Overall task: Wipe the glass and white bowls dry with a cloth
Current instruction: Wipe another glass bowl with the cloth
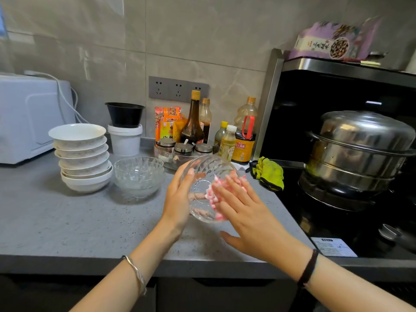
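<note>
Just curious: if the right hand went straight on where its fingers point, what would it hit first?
The glass bowl that the left hand holds; the right hand, fingers straight, seems to press a pink and white cloth against it.

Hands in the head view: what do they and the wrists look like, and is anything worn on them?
No sleeves are in view, and both hands are ungloved. The left hand has a thin silver bangle on its wrist. The right hand has a black cord band on its wrist. I can make out no rings or other markings.
</note>
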Tool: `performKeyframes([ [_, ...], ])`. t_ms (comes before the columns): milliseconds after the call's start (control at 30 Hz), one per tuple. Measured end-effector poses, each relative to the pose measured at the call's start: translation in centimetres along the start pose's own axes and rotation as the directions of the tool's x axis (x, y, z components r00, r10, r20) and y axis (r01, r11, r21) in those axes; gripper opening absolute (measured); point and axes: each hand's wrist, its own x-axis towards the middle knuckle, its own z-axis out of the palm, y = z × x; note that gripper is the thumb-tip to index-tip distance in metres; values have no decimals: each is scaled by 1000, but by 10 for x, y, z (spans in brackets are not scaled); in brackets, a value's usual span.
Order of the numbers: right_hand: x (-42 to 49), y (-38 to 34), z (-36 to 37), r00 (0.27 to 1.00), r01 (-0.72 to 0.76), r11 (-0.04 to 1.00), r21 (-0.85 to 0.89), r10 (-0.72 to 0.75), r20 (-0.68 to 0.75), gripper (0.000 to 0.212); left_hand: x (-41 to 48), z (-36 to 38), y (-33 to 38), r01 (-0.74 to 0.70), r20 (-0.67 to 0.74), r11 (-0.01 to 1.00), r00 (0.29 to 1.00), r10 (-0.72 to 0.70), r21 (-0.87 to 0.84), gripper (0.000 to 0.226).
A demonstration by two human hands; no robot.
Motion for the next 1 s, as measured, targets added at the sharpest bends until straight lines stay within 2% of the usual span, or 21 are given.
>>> performKeyframes([
  [67, 2, -16, -3, 998, -47, 997, 61, 49, -27, 68, -1, 4, -2, -1, -22, 1000, 1000, 1, 3, 32],
  [167, 4, -42, -11, 990, -96, 914, 393, 129, -59, 64, -4, 6, -6, -5, -54, 1000, 999, 6, 19, 32],
  [233, 1, -48, -10, 983, -75, 885, 459, 144, -117, 71, -4, 4, -4, -16, -36, 1000, 999, 17, 6, 33],
  [300, -2, -41, -6, 986, -5, 909, 416, 75, -151, 72, -3, 0, 1, -35, 18, 999, 999, 35, 35, 34],
  [400, -2, -11, 5, 974, 109, 973, 202, -63, -217, 53, -2, -7, 9, -21, 125, 999, 992, 15, 50, 35],
  [467, 0, 3, 5, 964, 122, 992, 33, -110, -240, 36, 1, -10, 17, 29, 192, 997, 981, -41, 66, 33],
  [567, 6, 5, -5, 957, 100, 989, -105, -125, -263, 32, 5, -14, 27, 100, 270, 992, 956, -116, 71, 40],
  [633, 9, -3, -10, 934, 84, 992, -99, -113, -340, 25, 5, -15, 28, 112, 273, 992, 954, -121, 49, 44],
  [667, 13, -9, -14, 924, 55, 997, -57, -73, -374, 28, 3, -14, 26, 122, 257, 992, 959, -120, 8, 46],
  [733, 25, -24, -20, 893, -32, 995, 98, 72, -444, 53, -4, -6, 19, 123, 196, 989, 975, -105, -81, 47],
  [767, 32, -32, -23, 872, -84, 983, 163, 151, -465, 54, -7, 0, 15, 114, 155, 986, 983, -94, -122, 48],
  [833, 41, -45, -24, 855, -136, 965, 224, 228, -465, 40, -10, 10, 10, 80, 53, 976, 996, -71, -202, 45],
  [900, 37, -45, -16, 867, -86, 979, 185, 165, -470, 19, -9, 13, 12, 31, -28, 976, 999, -38, -214, 32],
  [967, 26, -29, -10, 922, 30, 990, 137, 26, -385, 39, -6, 6, 19, 19, -24, 992, 999, -22, -123, 31],
  [1000, 20, -16, -7, 939, 81, 995, 61, -56, -339, 42, -4, 2, 21, 38, 9, 997, 999, -37, -63, 32],
])
